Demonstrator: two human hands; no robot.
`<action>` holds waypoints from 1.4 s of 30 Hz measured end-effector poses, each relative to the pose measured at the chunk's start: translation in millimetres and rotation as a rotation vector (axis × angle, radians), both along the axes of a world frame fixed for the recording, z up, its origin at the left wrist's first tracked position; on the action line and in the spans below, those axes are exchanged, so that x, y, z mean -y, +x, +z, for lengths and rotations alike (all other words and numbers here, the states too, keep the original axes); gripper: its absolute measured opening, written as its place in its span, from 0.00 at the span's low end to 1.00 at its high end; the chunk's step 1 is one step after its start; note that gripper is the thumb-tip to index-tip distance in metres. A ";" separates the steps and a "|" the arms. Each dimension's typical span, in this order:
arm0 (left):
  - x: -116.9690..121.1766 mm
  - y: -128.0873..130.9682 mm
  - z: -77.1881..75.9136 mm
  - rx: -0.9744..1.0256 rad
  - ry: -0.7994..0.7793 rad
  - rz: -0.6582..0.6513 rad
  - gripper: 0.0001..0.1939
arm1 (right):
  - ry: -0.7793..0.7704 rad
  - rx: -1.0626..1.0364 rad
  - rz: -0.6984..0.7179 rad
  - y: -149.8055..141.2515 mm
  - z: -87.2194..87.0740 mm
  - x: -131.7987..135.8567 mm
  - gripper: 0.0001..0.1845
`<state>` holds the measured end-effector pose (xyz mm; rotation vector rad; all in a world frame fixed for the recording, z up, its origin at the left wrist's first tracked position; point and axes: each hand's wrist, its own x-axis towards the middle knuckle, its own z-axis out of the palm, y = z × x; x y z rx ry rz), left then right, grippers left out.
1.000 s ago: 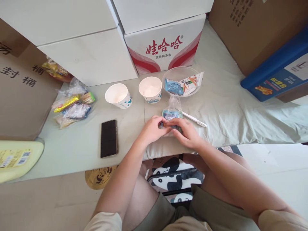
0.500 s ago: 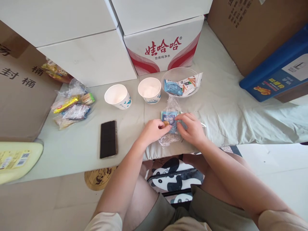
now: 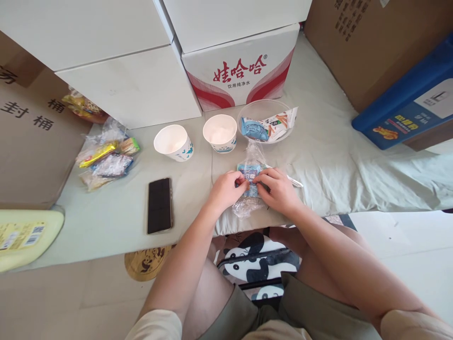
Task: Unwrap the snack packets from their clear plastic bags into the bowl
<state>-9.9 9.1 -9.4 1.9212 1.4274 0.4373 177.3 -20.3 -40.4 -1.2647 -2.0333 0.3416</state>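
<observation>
Both my hands pinch a small blue snack packet (image 3: 249,172) that lies in a crinkled clear plastic bag (image 3: 247,204) on the pale green cloth. My left hand (image 3: 226,189) grips the packet's left side, fingers closed. My right hand (image 3: 278,189) grips its right side, fingers closed too. A white pen (image 3: 294,180) lies just behind my right hand. Two white paper cups (image 3: 173,141) (image 3: 220,132) stand behind my hands, and a clear plastic bowl (image 3: 265,105) holding snack packets is at the back right.
A black phone (image 3: 159,204) lies to the left. A heap of wrapped snacks (image 3: 104,153) sits further left. White boxes and a red-and-white carton (image 3: 240,66) line the back, brown cartons (image 3: 31,123) the sides, a blue box (image 3: 410,99) at right.
My hands shifted on the packet: first together over its lower edge, then apart with the label showing, now closer again, pinching its two sides. The bag's lower end now shows below my hands.
</observation>
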 end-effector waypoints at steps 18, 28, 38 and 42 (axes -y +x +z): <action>-2.6 -3.0 5.9 0.040 -0.073 0.008 0.11 | -0.025 -0.029 0.055 2.6 3.9 1.0 0.19; -4.8 -9.9 2.0 0.195 -0.111 0.061 0.13 | 0.043 -0.015 0.058 3.1 1.1 1.3 0.14; -4.1 -10.9 5.2 0.313 -0.092 0.136 0.12 | 0.058 0.030 0.072 -1.2 -1.4 2.0 0.11; -3.7 -9.6 5.3 0.323 -0.103 0.145 0.11 | 0.031 0.017 0.040 -1.0 -0.3 1.2 0.12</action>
